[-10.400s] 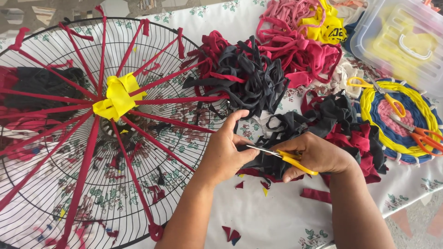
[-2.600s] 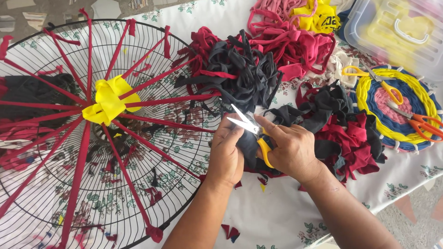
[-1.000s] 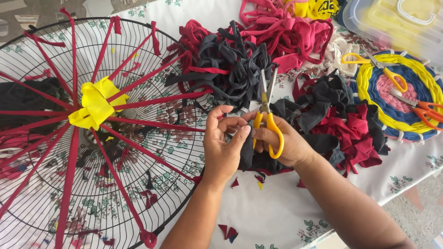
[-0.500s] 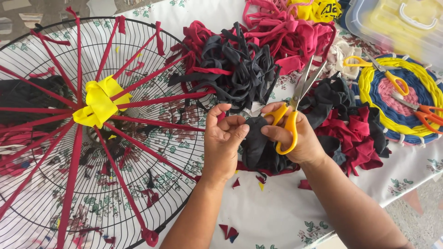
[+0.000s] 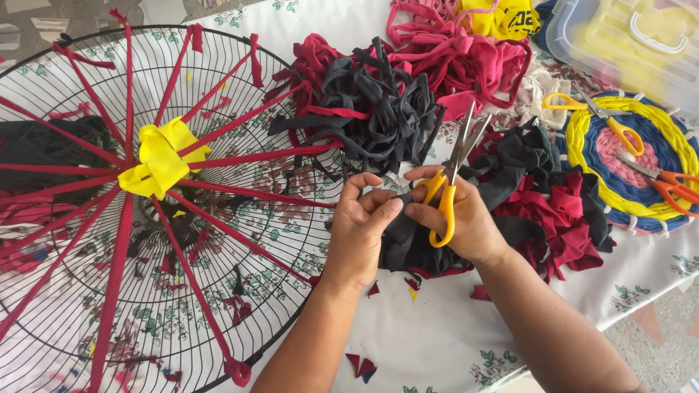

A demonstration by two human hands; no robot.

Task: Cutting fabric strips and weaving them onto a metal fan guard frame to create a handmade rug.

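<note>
Fingers of the left hand [image 5: 358, 231] and right hand [image 5: 460, 218], gripping yellow-handled scissors [image 5: 449, 182], pinch dark cloth [image 5: 408, 244] beside the fan guard [image 5: 291, 262] rim.

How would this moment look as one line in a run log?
left hand: pinching dark fabric strip | right hand: holding yellow-handled scissors, blades up, also on strip | left of hands: wire fan guard with red strips

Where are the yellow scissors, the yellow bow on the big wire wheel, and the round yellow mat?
yellow scissors [image 5: 445, 207], head view, on the handle loop.
yellow bow [image 5: 159, 156], head view, on its knot.
round yellow mat [image 5: 582, 156], head view, on its yellow outer ring.
</note>
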